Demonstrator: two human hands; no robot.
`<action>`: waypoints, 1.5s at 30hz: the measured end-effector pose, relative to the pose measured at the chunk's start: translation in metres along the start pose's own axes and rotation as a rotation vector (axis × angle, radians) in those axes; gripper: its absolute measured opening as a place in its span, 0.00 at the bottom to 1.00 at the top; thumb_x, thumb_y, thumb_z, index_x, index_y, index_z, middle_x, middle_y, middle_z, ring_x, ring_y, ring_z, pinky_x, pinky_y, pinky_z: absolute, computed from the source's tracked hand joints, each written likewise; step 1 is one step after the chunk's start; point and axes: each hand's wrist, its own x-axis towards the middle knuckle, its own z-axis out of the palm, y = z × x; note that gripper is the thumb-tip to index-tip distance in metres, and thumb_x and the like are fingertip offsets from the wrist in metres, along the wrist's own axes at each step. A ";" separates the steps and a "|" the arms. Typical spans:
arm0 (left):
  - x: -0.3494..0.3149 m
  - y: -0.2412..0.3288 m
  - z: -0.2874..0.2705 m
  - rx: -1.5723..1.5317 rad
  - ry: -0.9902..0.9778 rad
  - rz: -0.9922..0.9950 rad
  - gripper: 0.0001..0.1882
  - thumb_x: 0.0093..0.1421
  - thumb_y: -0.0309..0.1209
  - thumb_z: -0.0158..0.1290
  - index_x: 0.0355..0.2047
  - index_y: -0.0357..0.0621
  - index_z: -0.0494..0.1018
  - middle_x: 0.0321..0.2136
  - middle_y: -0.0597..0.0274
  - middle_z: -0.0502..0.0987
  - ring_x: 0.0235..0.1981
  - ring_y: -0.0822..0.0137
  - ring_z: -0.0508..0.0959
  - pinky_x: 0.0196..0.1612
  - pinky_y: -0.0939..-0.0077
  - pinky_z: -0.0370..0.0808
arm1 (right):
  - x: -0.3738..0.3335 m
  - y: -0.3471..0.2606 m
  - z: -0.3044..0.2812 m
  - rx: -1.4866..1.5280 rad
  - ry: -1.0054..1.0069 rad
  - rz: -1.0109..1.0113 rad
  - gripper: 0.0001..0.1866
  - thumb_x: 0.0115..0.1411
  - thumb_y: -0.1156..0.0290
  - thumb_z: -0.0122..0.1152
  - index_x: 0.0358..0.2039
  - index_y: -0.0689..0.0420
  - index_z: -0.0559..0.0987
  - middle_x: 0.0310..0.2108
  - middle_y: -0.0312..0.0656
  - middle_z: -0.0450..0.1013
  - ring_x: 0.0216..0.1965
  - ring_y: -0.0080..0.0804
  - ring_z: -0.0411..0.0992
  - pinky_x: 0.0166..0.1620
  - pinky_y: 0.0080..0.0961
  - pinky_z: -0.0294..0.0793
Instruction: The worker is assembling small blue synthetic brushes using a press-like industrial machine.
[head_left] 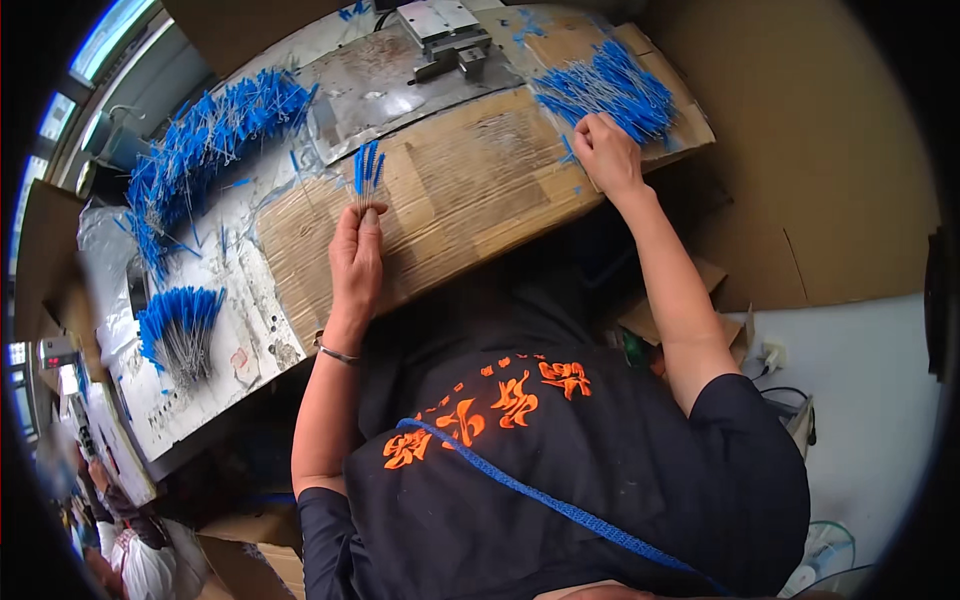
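My left hand (357, 250) is closed around the lower ends of a small bunch of thin wire pieces with blue upper ends (369, 168), held upright above the cardboard. At the right, my right hand (608, 152) is at the near edge of a pile of similar blue and silver pieces (612, 90). Its fingers are pinched together, and whatever is between them is too small or hidden to make out. The pieces in this pile lie roughly side by side on a cardboard sheet (690, 125).
Flattened cardboard (450, 190) covers the table's near edge. Behind it sits a metal fixture (440, 35) on a metal plate (370, 75). A long heap of blue pieces (200, 150) and a neater bundle (180, 330) lie at left. Another person (140, 560) shows at lower left.
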 end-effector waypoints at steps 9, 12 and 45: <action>0.088 0.015 0.002 0.562 0.160 0.277 0.09 0.64 0.35 0.45 0.35 0.44 0.71 0.28 0.45 0.76 0.31 0.44 0.75 0.32 0.57 0.70 | 0.044 -0.004 -0.017 0.037 0.032 -0.011 0.02 0.53 0.71 0.57 0.27 0.53 0.77 0.30 0.42 0.75 0.32 0.44 0.74 0.32 0.37 0.72; 0.101 -0.017 0.007 0.497 0.255 0.245 0.13 0.66 0.36 0.37 0.35 0.43 0.69 0.26 0.41 0.74 0.29 0.39 0.74 0.31 0.47 0.67 | 0.049 0.001 -0.011 0.050 0.085 -0.165 0.02 0.55 0.77 0.54 0.29 0.59 0.75 0.29 0.47 0.72 0.32 0.45 0.71 0.36 0.34 0.70; -0.122 0.127 -0.337 -0.730 1.232 0.552 0.09 0.68 0.33 0.37 0.39 0.46 0.66 0.19 0.67 0.68 0.17 0.74 0.65 0.23 0.78 0.66 | 0.039 0.044 0.004 0.002 -0.064 -0.302 0.09 0.62 0.77 0.50 0.41 0.65 0.72 0.39 0.48 0.68 0.43 0.45 0.69 0.46 0.33 0.67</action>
